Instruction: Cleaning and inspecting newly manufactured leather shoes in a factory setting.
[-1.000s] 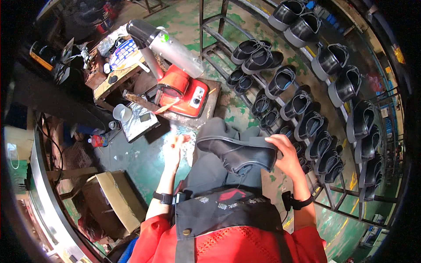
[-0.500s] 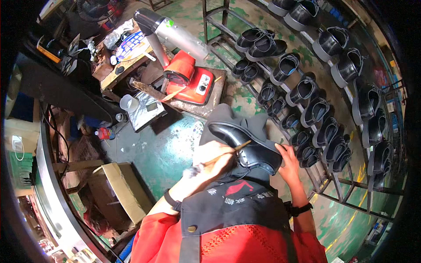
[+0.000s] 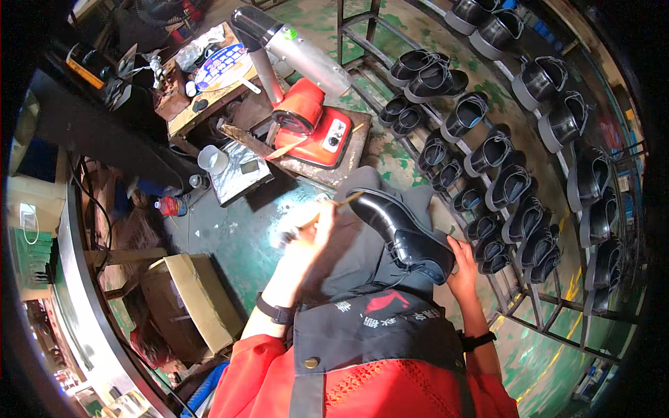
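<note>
A black leather lace-up shoe [image 3: 387, 221] with a grey sole lies tilted across my lap on dark grey trousers, toe pointing up and left. My right hand [image 3: 463, 265] is closed around its heel end, thumb along the sole edge. My left hand [image 3: 317, 226] pinches a thin wooden stick [image 3: 345, 200], whose narrow tip is by the shoe's toe; whether it touches cannot be told. A whitish, blurred tuft [image 3: 282, 233] shows at the other side of my left hand. Dark laces hang from the shoe over my apron [image 3: 376, 327].
Metal racks [image 3: 519, 296] with several black shoes stand to the right. Ahead, a red machine [image 3: 317, 136] with a silver tube sits on a stand. A white cup [image 3: 212, 160] is on a small foil-topped table [image 3: 240, 184]. An open cardboard box [image 3: 198, 299] stands at left.
My left hand has moved left and up, taking the stick from the shoe's middle to its toe. The shoe has shifted slightly right and down in view, as has much of the scene.
</note>
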A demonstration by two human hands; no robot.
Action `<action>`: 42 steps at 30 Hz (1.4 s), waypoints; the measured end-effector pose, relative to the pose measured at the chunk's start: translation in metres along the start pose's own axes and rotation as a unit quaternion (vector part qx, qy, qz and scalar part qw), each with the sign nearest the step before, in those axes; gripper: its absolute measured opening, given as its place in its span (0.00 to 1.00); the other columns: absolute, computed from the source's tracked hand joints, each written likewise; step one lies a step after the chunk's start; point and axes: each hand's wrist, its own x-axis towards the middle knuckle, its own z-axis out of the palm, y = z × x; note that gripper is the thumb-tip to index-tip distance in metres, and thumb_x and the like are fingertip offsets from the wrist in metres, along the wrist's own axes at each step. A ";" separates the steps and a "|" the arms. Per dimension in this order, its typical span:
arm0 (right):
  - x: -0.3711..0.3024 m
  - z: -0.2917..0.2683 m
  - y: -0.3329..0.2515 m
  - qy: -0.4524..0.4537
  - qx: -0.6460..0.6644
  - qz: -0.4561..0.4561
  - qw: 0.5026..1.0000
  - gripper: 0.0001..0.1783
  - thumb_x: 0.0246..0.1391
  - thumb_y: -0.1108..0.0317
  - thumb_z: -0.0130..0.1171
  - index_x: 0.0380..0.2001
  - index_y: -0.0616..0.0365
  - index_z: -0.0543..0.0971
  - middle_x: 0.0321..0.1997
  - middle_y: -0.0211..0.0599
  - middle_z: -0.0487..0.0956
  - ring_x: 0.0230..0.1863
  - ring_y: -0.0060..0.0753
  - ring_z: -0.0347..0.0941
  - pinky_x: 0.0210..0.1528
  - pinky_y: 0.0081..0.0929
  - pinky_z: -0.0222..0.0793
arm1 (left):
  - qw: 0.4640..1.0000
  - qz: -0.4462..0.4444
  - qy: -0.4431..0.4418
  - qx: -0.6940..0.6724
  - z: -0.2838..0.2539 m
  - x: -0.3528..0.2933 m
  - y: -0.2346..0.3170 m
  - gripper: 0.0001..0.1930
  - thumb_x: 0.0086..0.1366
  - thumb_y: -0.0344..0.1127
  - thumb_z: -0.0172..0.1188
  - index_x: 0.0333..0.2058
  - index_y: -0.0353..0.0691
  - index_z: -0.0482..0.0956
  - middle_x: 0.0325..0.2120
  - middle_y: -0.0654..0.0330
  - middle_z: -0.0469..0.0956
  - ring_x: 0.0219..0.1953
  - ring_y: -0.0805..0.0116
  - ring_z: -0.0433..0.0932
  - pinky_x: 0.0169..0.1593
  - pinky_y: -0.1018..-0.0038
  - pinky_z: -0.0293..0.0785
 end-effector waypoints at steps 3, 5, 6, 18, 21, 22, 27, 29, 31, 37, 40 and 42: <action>-0.002 0.006 0.004 -0.007 0.018 0.006 1.000 0.38 0.34 0.79 0.65 0.55 0.54 0.70 0.49 0.42 0.70 0.50 0.44 0.70 0.51 0.32 0.66 | 0.995 -0.081 0.037 0.044 -0.018 -0.004 -0.032 0.08 0.65 0.32 0.55 0.30 0.34 0.78 0.24 0.63 0.79 0.24 0.79 0.74 0.31 0.80 0.69; -0.011 0.018 0.011 -0.002 0.209 0.101 0.973 0.33 0.37 0.76 0.68 0.52 0.60 0.71 0.46 0.39 0.73 0.43 0.35 0.73 0.43 0.30 0.70 | 0.993 -0.105 0.030 0.032 -0.026 -0.008 -0.043 0.10 0.66 0.34 0.53 0.31 0.35 0.78 0.23 0.64 0.79 0.24 0.79 0.73 0.30 0.81 0.68; -0.015 0.020 0.013 -0.006 0.207 0.102 0.973 0.33 0.37 0.76 0.68 0.52 0.60 0.71 0.46 0.39 0.73 0.43 0.35 0.73 0.43 0.30 0.70 | 0.991 -0.131 0.022 0.022 -0.028 -0.011 -0.038 0.12 0.67 0.37 0.51 0.32 0.35 0.78 0.23 0.64 0.79 0.23 0.80 0.73 0.29 0.81 0.67; -0.034 0.032 0.011 -0.100 0.476 0.363 0.795 0.23 0.47 0.73 0.63 0.48 0.58 0.71 0.42 0.30 0.76 0.35 0.25 0.72 0.28 0.26 0.70 | 0.995 -0.003 0.021 -0.096 0.040 0.013 -0.047 0.09 0.65 0.32 0.54 0.38 0.32 0.77 0.29 0.60 0.79 0.33 0.72 0.77 0.41 0.76 0.73; -0.030 0.029 -0.012 -0.105 0.477 0.360 0.795 0.24 0.47 0.73 0.63 0.49 0.58 0.69 0.43 0.30 0.76 0.36 0.25 0.73 0.29 0.25 0.71 | 0.999 0.004 0.039 -0.004 0.031 0.000 -0.041 0.05 0.57 0.23 0.59 0.33 0.34 0.80 0.26 0.55 0.79 0.30 0.64 0.79 0.35 0.77 0.74; -0.032 0.027 -0.017 -0.096 0.475 0.368 0.794 0.24 0.47 0.73 0.63 0.49 0.58 0.69 0.43 0.30 0.76 0.36 0.25 0.73 0.29 0.25 0.71 | 1.000 0.002 0.028 -0.010 0.035 -0.004 -0.039 0.05 0.57 0.23 0.59 0.33 0.34 0.80 0.26 0.55 0.79 0.30 0.64 0.79 0.35 0.77 0.74; -0.024 0.024 -0.037 -0.040 0.494 0.380 0.781 0.20 0.47 0.69 0.65 0.44 0.61 0.71 0.40 0.34 0.77 0.35 0.25 0.73 0.31 0.25 0.72 | 0.984 0.136 0.011 0.113 0.026 -0.029 -0.013 0.04 0.56 0.22 0.60 0.23 0.36 0.75 0.16 0.58 0.72 0.18 0.66 0.74 0.23 0.73 0.68; -0.022 0.023 -0.036 -0.049 0.500 0.372 0.780 0.20 0.50 0.70 0.61 0.46 0.60 0.70 0.41 0.32 0.76 0.35 0.26 0.74 0.31 0.26 0.72 | 0.980 0.162 -0.013 0.116 0.023 -0.042 -0.007 0.06 0.55 0.23 0.60 0.21 0.36 0.74 0.15 0.59 0.70 0.17 0.68 0.72 0.21 0.75 0.65; -0.018 0.023 -0.032 -0.057 0.507 0.364 0.779 0.20 0.53 0.71 0.58 0.49 0.59 0.69 0.42 0.31 0.76 0.35 0.27 0.74 0.31 0.27 0.73 | 0.992 0.097 -0.082 0.014 0.019 -0.050 0.018 0.07 0.55 0.25 0.61 0.21 0.37 0.74 0.15 0.59 0.71 0.16 0.70 0.71 0.20 0.76 0.63; 0.003 0.005 -0.067 0.007 0.508 0.383 0.771 0.14 0.55 0.67 0.57 0.43 0.58 0.72 0.36 0.28 0.75 0.29 0.21 0.70 0.33 0.30 0.75 | 0.967 0.020 -0.241 -0.081 0.012 -0.065 0.044 0.08 0.62 0.30 0.53 0.27 0.35 0.78 0.21 0.58 0.78 0.23 0.65 0.78 0.28 0.73 0.74; -0.011 -0.018 -0.075 0.064 0.563 0.366 0.738 0.05 0.56 0.69 0.55 0.32 0.56 0.70 0.26 0.26 0.66 0.24 0.24 0.66 0.32 0.34 0.75 | 0.960 0.096 -0.244 0.095 0.009 -0.056 0.039 0.17 0.70 0.38 0.42 0.27 0.41 0.78 0.19 0.64 0.77 0.21 0.70 0.75 0.29 0.76 0.73; -0.011 -0.037 -0.073 0.101 0.632 0.349 0.685 0.03 0.57 0.73 0.52 0.31 0.59 0.70 0.26 0.28 0.68 0.28 0.30 0.71 0.35 0.34 0.75 | 0.970 -0.122 -0.206 0.025 0.008 -0.064 0.027 0.18 0.70 0.40 0.44 0.26 0.37 0.77 0.19 0.62 0.77 0.21 0.74 0.75 0.28 0.78 0.72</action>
